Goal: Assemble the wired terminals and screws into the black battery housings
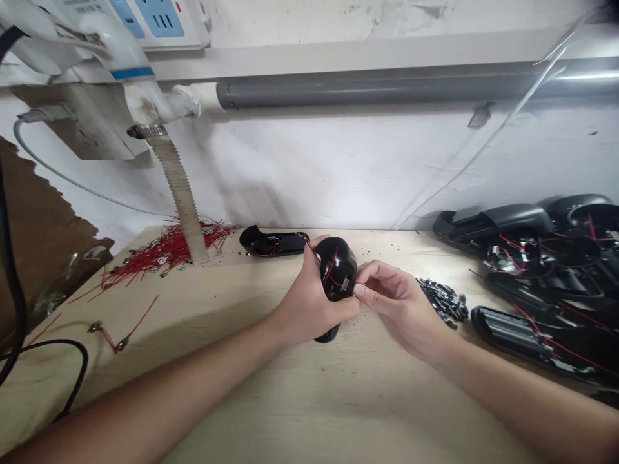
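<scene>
My left hand [314, 299] is wrapped round a glossy black plastic housing [337, 251], held upright over the table. A red wire runs across the inside of the housing, and a small metal contact shows near its right edge. My right hand [396, 299] is closed in a pinch against that edge, thumb and forefinger together. Whatever lies between those fingertips is too small or hidden to make out. Just right of my right hand is a pile of small black and silver parts [442, 301]. Behind my left hand lies another black housing [275, 242] with a red wire.
Several black housings [512, 225] are heaped at the right. Many red wires with metal ends [169, 248] lie at the back left, around a ribbed hose [180, 193]. Two loose wired pieces [120, 341] lie nearer. A grey pipe [338, 92] runs along the wall.
</scene>
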The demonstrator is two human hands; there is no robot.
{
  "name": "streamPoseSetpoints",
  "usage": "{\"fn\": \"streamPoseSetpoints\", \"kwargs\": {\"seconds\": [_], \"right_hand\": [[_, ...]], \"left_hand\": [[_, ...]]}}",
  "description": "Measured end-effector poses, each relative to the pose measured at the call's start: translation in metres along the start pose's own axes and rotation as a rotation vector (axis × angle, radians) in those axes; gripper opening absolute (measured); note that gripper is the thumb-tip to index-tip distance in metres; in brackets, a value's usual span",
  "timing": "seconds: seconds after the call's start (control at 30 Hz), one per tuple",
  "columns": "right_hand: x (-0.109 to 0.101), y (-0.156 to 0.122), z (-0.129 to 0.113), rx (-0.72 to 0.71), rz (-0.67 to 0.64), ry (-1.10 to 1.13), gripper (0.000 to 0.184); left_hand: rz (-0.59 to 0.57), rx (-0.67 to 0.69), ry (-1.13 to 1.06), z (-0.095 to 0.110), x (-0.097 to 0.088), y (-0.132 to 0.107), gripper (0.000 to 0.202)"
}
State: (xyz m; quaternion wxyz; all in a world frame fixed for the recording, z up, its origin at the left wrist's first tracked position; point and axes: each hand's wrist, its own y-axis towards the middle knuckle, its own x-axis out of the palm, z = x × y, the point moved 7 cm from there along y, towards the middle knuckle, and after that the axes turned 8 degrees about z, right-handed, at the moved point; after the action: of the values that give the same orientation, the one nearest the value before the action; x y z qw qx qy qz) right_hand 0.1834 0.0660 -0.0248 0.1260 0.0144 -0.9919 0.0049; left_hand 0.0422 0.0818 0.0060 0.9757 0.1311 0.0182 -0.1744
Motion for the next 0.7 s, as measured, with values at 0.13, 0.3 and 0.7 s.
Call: {"fn": "streamPoseSetpoints", "kwargs": {"seconds": [0.13, 0.3, 0.7], "right_hand": [[0.0012, -0.0006, -0.0008, 0.018, -0.031, 0.024, 0.028], [0.0012, -0.0011, 0.0006, 0.067, -0.043, 0.059, 0.028], [0.0024, -0.0010, 0.0001, 0.080, -0.064, 0.056, 0.025]], "left_hand": [[-0.010, 0.045, -0.011, 0.0035, 0.0026, -0.0005, 0.065], [-0.014, 0.036, -0.056, 0.0030, 0.0057, -0.0006, 0.070], [0.019, 0.042, 0.067, 0.0022, 0.0011, -0.0011, 0.052]]}}
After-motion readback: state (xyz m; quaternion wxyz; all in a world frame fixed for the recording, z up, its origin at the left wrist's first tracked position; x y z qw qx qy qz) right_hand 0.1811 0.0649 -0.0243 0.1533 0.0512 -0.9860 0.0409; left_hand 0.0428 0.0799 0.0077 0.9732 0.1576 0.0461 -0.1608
